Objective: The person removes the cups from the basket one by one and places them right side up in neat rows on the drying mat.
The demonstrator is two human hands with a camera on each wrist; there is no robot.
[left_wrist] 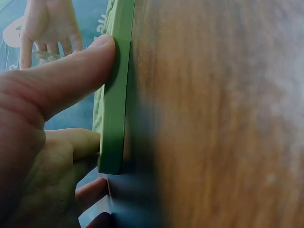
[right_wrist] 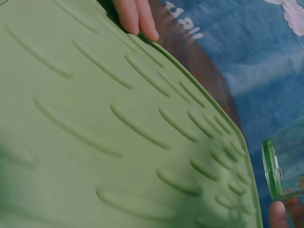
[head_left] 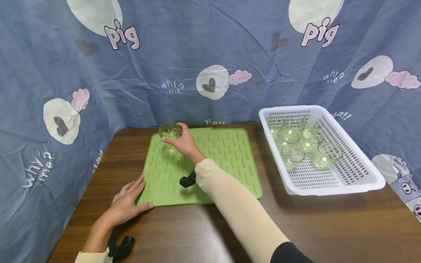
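A clear drinking glass (head_left: 170, 130) is over the far left corner of a green ridged drying mat (head_left: 210, 164), its rim up. My right hand (head_left: 184, 142) grips it around the side with thumb and fingers. In the right wrist view the base of the glass (right_wrist: 273, 168) shows at the right edge, past the mat's border. My left hand (head_left: 126, 201) rests at the mat's near left corner with fingers spread. In the left wrist view its thumb (left_wrist: 90, 61) lies against the mat's green edge (left_wrist: 116, 95).
On the right of the wooden table (head_left: 177, 233) stands a white perforated plastic basket (head_left: 361, 179) with several clear glasses (head_left: 323, 155) upright inside. A blue printed cloth (head_left: 184, 44) hangs behind the table and along its left side.
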